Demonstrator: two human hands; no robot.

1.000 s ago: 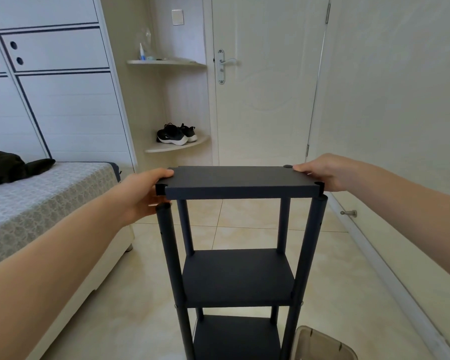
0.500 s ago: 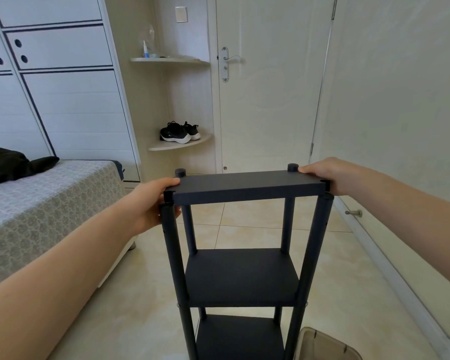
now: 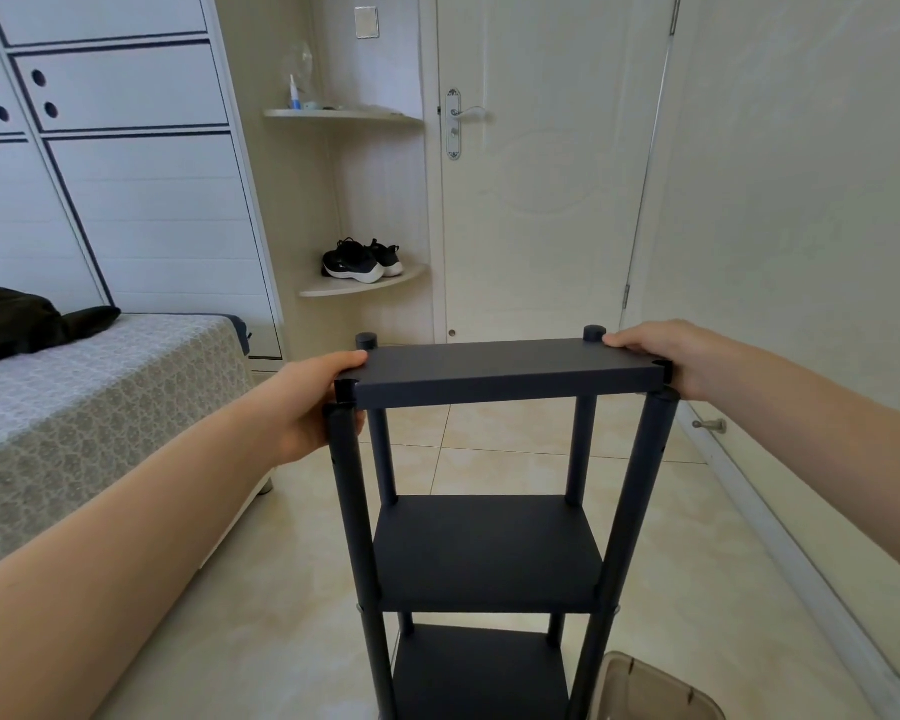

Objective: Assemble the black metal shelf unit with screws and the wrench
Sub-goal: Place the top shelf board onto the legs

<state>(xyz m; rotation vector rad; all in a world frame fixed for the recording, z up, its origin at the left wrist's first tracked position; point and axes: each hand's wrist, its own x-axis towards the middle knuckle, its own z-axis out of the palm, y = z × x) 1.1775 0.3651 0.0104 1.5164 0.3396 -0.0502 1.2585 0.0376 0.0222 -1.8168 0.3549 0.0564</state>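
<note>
The black metal shelf unit [image 3: 484, 548] stands upright on the tiled floor in front of me, with two lower shelves fixed between its round posts. Its top panel [image 3: 500, 368] lies across the post tops; the two far post ends poke up through its rear corners, while the near corners sit just above the near posts. My left hand [image 3: 307, 402] grips the panel's left end, thumb on top and fingers underneath. My right hand [image 3: 661, 356] grips the right end the same way. No screws or wrench are in view.
A bed [image 3: 74, 407] with a patterned cover runs along the left. A closed door [image 3: 536, 168] and corner shelves holding black shoes [image 3: 359, 259] are behind the unit. A wall with a door stop [image 3: 710, 424] is at the right, and a translucent plastic bin [image 3: 650, 691] sits on the floor.
The top panel has come down onto the posts: the two far post ends now stick up through its rear corners. Both hands stayed on its ends.
</note>
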